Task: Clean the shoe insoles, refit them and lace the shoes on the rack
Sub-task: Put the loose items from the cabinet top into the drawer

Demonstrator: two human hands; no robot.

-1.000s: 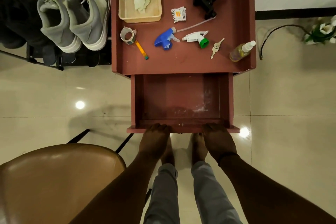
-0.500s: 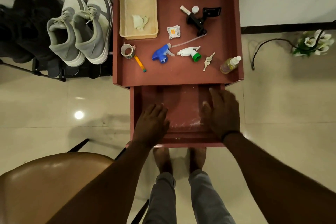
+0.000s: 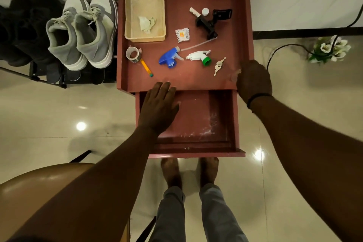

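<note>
A pair of grey and white sneakers (image 3: 82, 31) stands laced on the black shoe rack (image 3: 33, 73) at the left, beside dark shoes (image 3: 21, 29). My left hand (image 3: 157, 108) hovers flat, fingers straight, over the left part of the open red drawer (image 3: 196, 124), its fingertips at the table's front rim. My right hand (image 3: 254, 81) curls around a small spray bottle (image 3: 235, 75) at the right edge of the red table top (image 3: 196, 78); only the bottle's blurred tip shows. No insole is in view.
On the table top lie a beige basket (image 3: 145, 37) with a crumpled cloth (image 3: 146, 23), a tape roll (image 3: 133, 55), a blue spray trigger (image 3: 169, 59), a white and green trigger (image 3: 200, 58), keys (image 3: 219, 66), a sachet (image 3: 182, 35) and a black clamp (image 3: 212, 21). A brown chair (image 3: 39, 192) is at the lower left; flowers (image 3: 330, 49) and a cable (image 3: 282, 47) are on the right.
Both hands left the drawer's front edge and moved forward. The right hand went up and right onto the spray bottle; the left hand reached the table's front rim.
</note>
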